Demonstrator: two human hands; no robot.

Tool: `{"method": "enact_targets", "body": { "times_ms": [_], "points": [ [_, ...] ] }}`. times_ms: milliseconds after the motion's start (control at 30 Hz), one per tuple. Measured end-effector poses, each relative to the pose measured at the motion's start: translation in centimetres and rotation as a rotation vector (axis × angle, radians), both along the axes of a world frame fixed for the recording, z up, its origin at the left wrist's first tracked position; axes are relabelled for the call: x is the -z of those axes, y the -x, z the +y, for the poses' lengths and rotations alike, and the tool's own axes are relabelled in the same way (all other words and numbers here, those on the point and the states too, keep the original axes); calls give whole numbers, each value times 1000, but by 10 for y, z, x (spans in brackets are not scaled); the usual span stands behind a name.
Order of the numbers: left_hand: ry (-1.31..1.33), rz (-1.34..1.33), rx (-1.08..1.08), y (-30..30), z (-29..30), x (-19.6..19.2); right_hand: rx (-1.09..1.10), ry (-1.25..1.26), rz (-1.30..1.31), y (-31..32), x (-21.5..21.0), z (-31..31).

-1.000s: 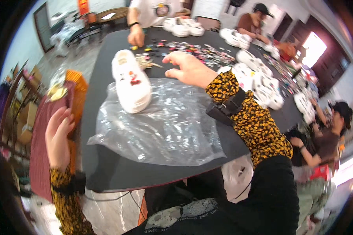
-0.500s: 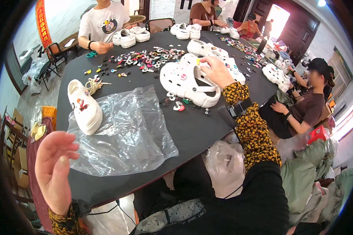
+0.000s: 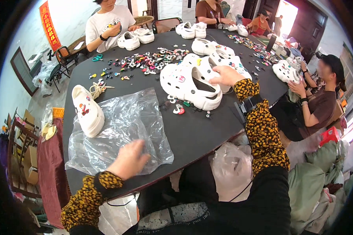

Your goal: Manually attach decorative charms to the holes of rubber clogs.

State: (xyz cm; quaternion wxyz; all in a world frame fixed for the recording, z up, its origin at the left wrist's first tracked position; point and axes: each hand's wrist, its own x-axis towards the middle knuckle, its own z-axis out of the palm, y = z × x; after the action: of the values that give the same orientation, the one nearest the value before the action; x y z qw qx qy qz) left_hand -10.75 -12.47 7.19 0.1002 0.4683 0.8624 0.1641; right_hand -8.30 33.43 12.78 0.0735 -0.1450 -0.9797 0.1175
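In front of me on the dark table stand two white clogs side by side, a near clog (image 3: 186,87) and a far clog (image 3: 203,65), with small charms on their uppers. My right hand (image 3: 226,75) has its thumb and fingers closed on the far clog's side, near the strap. Over the near edge of a clear plastic bag (image 3: 117,131) is my left hand (image 3: 130,158), slightly blurred, thumb apart from the fingers and nothing in it. A single white clog (image 3: 88,111) with red charms lies on the bag's left part.
Heaps of colourful shoe charms (image 3: 151,62) spread across the table's middle. More white clogs (image 3: 135,38) stand at the far side, near beige laces (image 3: 99,90) and green scissors (image 3: 97,58). Several people sit around; a person at right (image 3: 317,98) handles a clog.
My left hand has come in from the left to over the bag. My right hand has shifted from the far clog's yellow charm to its side. The person at right now touches a clog.
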Motion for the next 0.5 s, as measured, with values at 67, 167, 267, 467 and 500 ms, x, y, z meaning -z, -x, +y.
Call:
{"method": "enact_targets", "body": {
  "times_ms": [67,167,267,467,500],
  "points": [
    [-38,76,97,-17,4,10,33,-109,-7,3,1,-9],
    [-116,48,125,-21,8,13,37,-89,5,9,-7,-28],
    [-131,-16,114,-17,9,6,-16,-85,90,14,-8,-35],
    [-297,-47,122,-17,5,-4,-131,-32,316,29,-21,-57],
    [-332,-62,120,-16,5,-8,-136,-31,317,33,-27,-64]
  ]
}}
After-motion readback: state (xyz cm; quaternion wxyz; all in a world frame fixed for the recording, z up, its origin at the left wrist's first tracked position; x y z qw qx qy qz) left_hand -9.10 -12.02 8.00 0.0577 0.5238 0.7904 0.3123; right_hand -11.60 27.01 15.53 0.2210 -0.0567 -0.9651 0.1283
